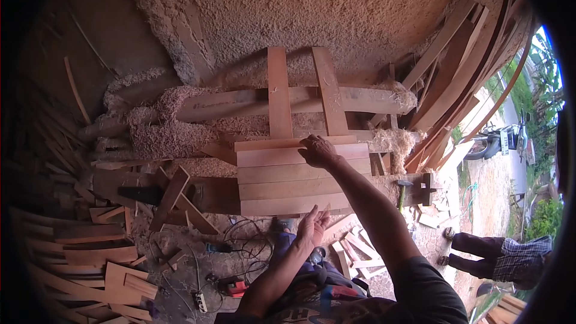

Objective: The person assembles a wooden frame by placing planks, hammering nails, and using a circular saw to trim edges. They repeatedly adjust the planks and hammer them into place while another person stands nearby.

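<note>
Head view: right hand (pixel 319 151), grip half open, on narrow plank (pixel 264 144).

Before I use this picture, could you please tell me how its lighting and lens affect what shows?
In the head view, a black fisheye rim frames everything; daylight washes out the ground near the motorcycle; the far left sinks into shadow; soft shadows fall beside the two upright boards; the plank panel and right hand look evenly lit.

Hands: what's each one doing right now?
Left hand: open, by the near edge of the boards.
Right hand: at their far edge; grip cannot be told.
</note>
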Available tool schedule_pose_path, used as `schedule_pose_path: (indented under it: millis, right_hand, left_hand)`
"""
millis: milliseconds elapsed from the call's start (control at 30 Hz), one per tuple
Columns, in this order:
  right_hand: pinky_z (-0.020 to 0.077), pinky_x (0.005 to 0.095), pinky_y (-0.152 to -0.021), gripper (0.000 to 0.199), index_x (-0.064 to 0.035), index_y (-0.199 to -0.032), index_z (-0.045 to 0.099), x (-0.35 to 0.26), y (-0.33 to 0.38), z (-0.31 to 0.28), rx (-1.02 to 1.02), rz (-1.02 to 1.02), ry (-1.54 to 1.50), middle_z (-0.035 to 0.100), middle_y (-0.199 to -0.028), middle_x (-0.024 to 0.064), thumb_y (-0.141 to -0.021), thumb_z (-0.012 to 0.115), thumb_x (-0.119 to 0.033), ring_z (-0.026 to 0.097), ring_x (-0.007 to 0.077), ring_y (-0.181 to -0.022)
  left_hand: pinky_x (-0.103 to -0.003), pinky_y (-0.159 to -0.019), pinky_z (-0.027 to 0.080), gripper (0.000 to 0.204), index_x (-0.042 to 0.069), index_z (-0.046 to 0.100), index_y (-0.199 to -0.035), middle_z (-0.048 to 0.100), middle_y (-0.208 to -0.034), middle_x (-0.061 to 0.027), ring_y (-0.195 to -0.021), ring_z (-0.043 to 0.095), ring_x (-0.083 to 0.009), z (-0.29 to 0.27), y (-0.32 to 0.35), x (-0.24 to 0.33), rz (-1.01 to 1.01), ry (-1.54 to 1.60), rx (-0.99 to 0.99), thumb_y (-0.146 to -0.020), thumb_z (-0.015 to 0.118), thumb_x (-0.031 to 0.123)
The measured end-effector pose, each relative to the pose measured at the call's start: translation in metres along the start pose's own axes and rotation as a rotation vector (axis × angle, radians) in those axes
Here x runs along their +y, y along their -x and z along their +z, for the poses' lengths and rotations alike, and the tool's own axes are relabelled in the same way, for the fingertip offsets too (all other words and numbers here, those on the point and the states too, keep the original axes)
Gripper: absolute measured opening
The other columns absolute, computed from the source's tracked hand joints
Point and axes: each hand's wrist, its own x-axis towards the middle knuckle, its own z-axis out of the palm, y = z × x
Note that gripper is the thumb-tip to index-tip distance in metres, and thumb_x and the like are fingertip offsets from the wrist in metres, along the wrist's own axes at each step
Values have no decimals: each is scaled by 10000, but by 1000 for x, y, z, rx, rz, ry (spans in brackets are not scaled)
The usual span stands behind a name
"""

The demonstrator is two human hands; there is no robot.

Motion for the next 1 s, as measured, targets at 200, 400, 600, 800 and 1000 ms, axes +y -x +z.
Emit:
schedule_pose_path:
  millis: [200, 400, 600, 800, 1000]
  right_hand:
    - [493, 475, -965, 388, -60, -1101, 701, -12, -8, -1, -68, 14, 5, 656, -1143, 175, -927, 655, -403, 611, 369, -1125]
    - [484, 508, -966, 457, -43, -1101, 669, -10, -9, 5, -31, 21, 32, 641, -1158, 186, -884, 697, -443, 597, 395, -1138]
    - [487, 490, -923, 472, -57, -1080, 651, -16, -3, 8, 31, 28, 78, 640, -1107, 155, -848, 742, -459, 599, 376, -1096]
    - [478, 496, -927, 508, -67, -1106, 648, -28, 5, 6, -70, 34, 100, 633, -1134, 162, -850, 727, -498, 597, 373, -1109]
    - [467, 510, -945, 563, -63, -1174, 624, -29, 13, 0, -200, 57, 127, 653, -1158, 191, -880, 682, -539, 599, 386, -1139]
  left_hand:
    - [-442, -1048, 538, 290, 83, 588, -1215, 650, -1225, -81, -1152, 634, -264, -2, -22, 8, 45, 93, -59, -958, 709, 143]
    - [-405, -1017, 581, 287, 85, 596, -1202, 653, -1222, -85, -1167, 642, -253, -3, -18, 7, 77, 80, -119, -943, 718, 103]
    - [-372, -1029, 575, 301, 65, 602, -1210, 646, -1256, -95, -1173, 644, -244, -4, -16, 7, 45, 59, -162, -936, 723, 94]
    - [-372, -1031, 572, 301, 69, 602, -1220, 645, -1262, -89, -1173, 644, -233, -14, -10, -6, 42, 93, -155, -943, 715, 98]
    - [-434, -1056, 549, 266, 99, 604, -1228, 646, -1267, -83, -1181, 633, -249, -23, 0, -19, 76, 60, -130, -976, 678, 141]
